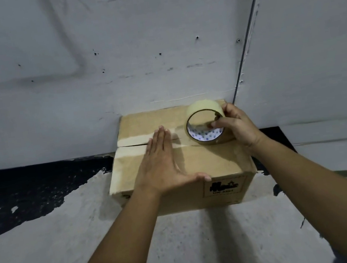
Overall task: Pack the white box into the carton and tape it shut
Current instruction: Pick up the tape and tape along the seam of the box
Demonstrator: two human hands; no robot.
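My forearms come in from the bottom edge, nearest to me, and meet on the carton (pixel 180 166), which sits on the pale, paint-worn floor (pixel 50 251) pushed up against the wall (pixel 155 44).

My left hand (pixel 162 166) lies flat and open on the lid, fingers together and pointing away from me, thumb spread toward the near edge. It presses down beside the seam (pixel 132 146), where the two flaps meet. A pale strip of tape (pixel 133 140) already runs along that seam from the left edge toward my fingertips. The white box is not visible; with the flaps closed, I judge it is inside.

To the right, my right hand (pixel 235 126) is closed on the tape roll (pixel 206 124), thumb hooked inside the core and fingers wrapped over the outer face. The roll stands on edge on the lid, over the right part of the seam.

The cardboard looks stiff enough to take a firm press, though the flaps may sag at the middle if the box under them sits low. The roll is light and rigid, best held through the core as I have it. The tape itself is thin and clingy, and I expect it to wrinkle or fold on itself if it goes slack.

Nothing else lies on the floor nearby. The wall stands close behind, so there is little room to carry the tape down the far side.
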